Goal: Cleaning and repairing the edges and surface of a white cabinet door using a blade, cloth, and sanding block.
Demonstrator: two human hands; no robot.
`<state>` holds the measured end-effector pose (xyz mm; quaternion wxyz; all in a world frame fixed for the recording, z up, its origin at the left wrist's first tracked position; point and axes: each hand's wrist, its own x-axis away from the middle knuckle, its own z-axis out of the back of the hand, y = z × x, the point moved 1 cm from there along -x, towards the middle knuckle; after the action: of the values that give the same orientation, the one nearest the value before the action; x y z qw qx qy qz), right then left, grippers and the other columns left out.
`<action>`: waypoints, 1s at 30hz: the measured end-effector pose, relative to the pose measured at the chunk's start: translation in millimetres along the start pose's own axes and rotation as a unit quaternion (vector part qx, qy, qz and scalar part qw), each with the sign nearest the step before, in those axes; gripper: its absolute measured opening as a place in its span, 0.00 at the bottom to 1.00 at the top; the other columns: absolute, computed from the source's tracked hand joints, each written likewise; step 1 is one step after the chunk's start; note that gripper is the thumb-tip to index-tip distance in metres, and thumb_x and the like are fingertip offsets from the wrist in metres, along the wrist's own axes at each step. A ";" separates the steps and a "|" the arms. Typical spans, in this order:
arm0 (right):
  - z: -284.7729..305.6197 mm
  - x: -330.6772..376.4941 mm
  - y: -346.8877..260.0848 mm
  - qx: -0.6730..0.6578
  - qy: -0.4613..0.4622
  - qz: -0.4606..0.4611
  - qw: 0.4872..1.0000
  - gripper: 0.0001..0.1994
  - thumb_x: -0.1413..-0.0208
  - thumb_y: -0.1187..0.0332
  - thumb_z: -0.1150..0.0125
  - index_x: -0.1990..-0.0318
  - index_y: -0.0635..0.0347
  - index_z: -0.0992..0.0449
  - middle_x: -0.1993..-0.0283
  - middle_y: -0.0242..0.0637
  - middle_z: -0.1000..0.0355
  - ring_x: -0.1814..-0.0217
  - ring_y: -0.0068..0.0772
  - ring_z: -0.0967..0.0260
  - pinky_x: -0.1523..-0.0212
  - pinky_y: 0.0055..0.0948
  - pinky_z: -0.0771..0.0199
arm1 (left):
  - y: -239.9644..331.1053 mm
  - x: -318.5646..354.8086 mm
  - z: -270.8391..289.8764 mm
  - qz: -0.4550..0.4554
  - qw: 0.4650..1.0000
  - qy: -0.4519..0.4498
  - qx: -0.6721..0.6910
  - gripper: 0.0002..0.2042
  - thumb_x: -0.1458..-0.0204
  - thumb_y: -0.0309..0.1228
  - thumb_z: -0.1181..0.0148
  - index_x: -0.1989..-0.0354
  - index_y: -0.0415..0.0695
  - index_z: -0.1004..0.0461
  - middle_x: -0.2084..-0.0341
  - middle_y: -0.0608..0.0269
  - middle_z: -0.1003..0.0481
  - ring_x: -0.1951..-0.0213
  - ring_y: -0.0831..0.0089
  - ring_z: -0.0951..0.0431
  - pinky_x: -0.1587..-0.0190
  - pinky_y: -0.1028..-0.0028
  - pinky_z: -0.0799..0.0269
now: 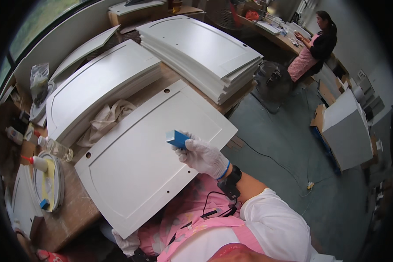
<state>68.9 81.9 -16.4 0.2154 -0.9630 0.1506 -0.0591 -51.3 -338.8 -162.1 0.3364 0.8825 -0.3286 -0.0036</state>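
Note:
A white panel (139,161) with a shallow grooved border and a few dark holes lies slanted on the workbench, its near edge reaching toward my body. Over its right part my gloved right hand (204,158) is closed around a small blue block (177,139) with a paler end, raised above the surface. My gloved left hand (127,243) is at the panel's lower corner, gripping its edge, some fingers hidden.
Stacks of white panels (201,43) stand behind, with a crumpled cloth (107,122) between. Left are a clear bottle (56,148), a red-tipped bottle (40,163) and a small blue piece (44,203). A co-worker (314,48) stands far right, near a large white box (347,131). A cable (270,159) crosses the floor.

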 end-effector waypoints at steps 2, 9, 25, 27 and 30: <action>0.2 4.7 -3.4 0.003 0.025 0.017 1.000 0.24 0.40 0.70 0.42 0.38 0.59 0.39 0.51 0.45 0.32 0.58 0.31 0.30 0.56 0.27 0.26 | 0.3 -16.1 21.2 0.053 0.997 -0.013 0.053 0.33 0.40 0.53 0.51 0.31 0.49 0.45 0.34 0.55 0.39 0.36 0.53 0.37 0.40 0.44 0.35; -11.1 -22.9 40.4 -0.027 -0.015 -0.097 0.995 0.25 0.42 0.69 0.41 0.37 0.57 0.39 0.47 0.49 0.32 0.57 0.34 0.32 0.55 0.31 0.29 | -3.2 12.8 26.6 0.019 0.997 0.011 0.069 0.33 0.39 0.53 0.52 0.31 0.45 0.46 0.34 0.50 0.39 0.34 0.50 0.38 0.37 0.42 0.39; -85.9 -46.7 175.7 0.602 -0.114 -0.096 0.785 0.22 0.44 0.75 0.38 0.42 0.67 0.34 0.48 0.42 0.32 0.50 0.29 0.31 0.47 0.27 0.30 | 18.1 3.6 -13.3 0.010 0.991 -0.103 0.085 0.39 0.38 0.49 0.50 0.31 0.30 0.57 0.34 0.46 0.43 0.34 0.58 0.40 0.33 0.69 0.41; -84.0 -53.1 183.2 0.653 -0.157 -0.101 0.734 0.22 0.46 0.77 0.37 0.43 0.65 0.33 0.50 0.41 0.30 0.50 0.29 0.30 0.47 0.28 0.30 | 20.1 4.1 -14.0 0.019 0.990 -0.107 0.094 0.39 0.38 0.49 0.51 0.31 0.30 0.57 0.34 0.47 0.43 0.34 0.59 0.40 0.33 0.69 0.41; -76.8 -58.3 192.0 0.693 -0.217 -0.029 0.687 0.23 0.47 0.78 0.37 0.43 0.64 0.32 0.51 0.41 0.28 0.51 0.31 0.29 0.48 0.29 0.29 | 16.7 0.2 -3.2 0.019 0.993 -0.110 0.037 0.40 0.38 0.51 0.52 0.31 0.29 0.56 0.35 0.48 0.42 0.34 0.61 0.40 0.33 0.69 0.41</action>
<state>-50.9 -95.6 -33.2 0.8463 -0.5294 -0.0121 0.0578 -60.1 -346.4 -149.7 0.2657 0.8821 -0.3801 -0.0824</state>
